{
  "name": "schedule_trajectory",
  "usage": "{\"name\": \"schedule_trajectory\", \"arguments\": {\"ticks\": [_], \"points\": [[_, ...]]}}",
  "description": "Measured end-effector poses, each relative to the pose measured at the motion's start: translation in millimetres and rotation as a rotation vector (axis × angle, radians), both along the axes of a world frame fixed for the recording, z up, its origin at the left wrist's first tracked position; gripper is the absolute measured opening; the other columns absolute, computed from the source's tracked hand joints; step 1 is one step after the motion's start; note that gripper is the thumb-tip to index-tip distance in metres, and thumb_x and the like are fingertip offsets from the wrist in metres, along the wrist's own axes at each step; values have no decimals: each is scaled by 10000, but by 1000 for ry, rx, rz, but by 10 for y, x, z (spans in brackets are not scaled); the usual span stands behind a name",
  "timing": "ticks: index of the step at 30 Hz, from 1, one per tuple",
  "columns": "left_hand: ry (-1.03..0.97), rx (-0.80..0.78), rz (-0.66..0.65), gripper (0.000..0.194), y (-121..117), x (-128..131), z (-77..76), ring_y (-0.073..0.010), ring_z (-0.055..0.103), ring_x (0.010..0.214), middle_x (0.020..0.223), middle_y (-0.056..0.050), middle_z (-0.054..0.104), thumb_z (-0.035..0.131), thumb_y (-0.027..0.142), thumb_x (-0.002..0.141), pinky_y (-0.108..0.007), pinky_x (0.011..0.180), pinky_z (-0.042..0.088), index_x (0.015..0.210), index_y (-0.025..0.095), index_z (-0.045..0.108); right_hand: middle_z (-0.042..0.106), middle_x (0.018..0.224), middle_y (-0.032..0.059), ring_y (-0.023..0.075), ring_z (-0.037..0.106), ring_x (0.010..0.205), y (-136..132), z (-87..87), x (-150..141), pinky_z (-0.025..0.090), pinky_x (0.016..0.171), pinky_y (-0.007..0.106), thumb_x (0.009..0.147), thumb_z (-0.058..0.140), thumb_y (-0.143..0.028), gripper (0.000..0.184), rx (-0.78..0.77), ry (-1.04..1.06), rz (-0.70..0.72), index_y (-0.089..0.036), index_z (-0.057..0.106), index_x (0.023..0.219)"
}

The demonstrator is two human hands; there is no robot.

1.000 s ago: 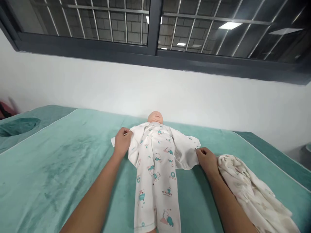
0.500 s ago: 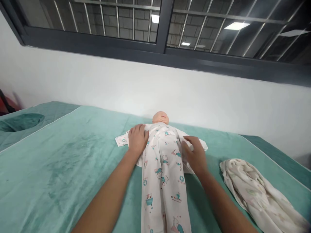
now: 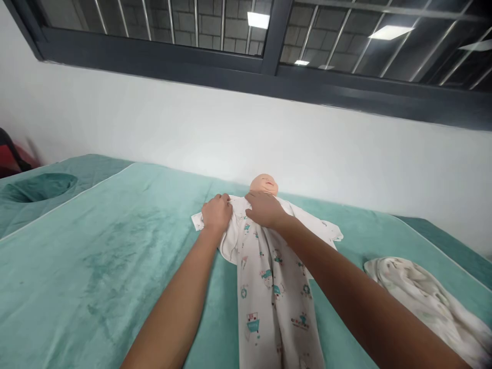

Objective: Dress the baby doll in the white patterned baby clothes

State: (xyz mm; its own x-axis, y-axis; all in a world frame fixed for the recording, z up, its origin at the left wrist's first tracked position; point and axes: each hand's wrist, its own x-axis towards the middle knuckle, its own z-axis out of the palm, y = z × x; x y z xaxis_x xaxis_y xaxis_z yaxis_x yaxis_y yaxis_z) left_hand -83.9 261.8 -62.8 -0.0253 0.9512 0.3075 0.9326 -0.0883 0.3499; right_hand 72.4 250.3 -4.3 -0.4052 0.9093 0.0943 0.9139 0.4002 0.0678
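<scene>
A baby doll (image 3: 264, 183) lies on its back, its head near the wall. Over its body are a white baby shirt (image 3: 315, 224) with spread sleeves and long white baby pants (image 3: 269, 287) printed with small teal and red figures. At the doll's shoulder on the left side, my left hand (image 3: 217, 212) is closed with curled fingers on the shirt's edge. My right hand (image 3: 266, 209) reaches across the doll's chest just below the chin, its fingers bent over the cloth near the collar and the thumb below them. Its fingertips are partly hidden.
A crumpled pale patterned cloth (image 3: 426, 302) lies at the right on the green bed cover (image 3: 154, 266). A round hole (image 3: 42, 187) is at the far left. Behind stand a white wall (image 3: 172, 123) and a barred window with a dark frame (image 3: 172, 59).
My right hand has moved from the doll's right-hand side up and left, across to the chest near the collar. My left hand stays by the shoulder, fingers more curled. The view has shifted slightly.
</scene>
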Motion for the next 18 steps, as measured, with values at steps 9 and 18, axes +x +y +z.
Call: {"name": "schedule_trajectory", "arguments": {"ticks": [9, 18], "points": [[-52, -12, -6, 295, -3, -31, -79, -236, 633, 995, 1123, -44, 675, 402, 256, 882, -344, 777, 450, 1098, 269, 603, 643, 1156, 122, 273, 592, 1056, 232, 44, -145, 449, 748, 315, 823, 513, -320, 326, -145, -87, 104, -177, 649, 1082], [-42, -50, -14, 313, -45, -9, -55, -293, 622, 1019, 1087, -89, 687, 438, 348, 862, -415, 822, 444, 1103, 226, 597, 724, 1019, 25, 196, 668, 811, 598, 21, -322, 439, 628, 246, 726, 625, -281, 425, -429, -136, 204, -285, 650, 1151]]}}
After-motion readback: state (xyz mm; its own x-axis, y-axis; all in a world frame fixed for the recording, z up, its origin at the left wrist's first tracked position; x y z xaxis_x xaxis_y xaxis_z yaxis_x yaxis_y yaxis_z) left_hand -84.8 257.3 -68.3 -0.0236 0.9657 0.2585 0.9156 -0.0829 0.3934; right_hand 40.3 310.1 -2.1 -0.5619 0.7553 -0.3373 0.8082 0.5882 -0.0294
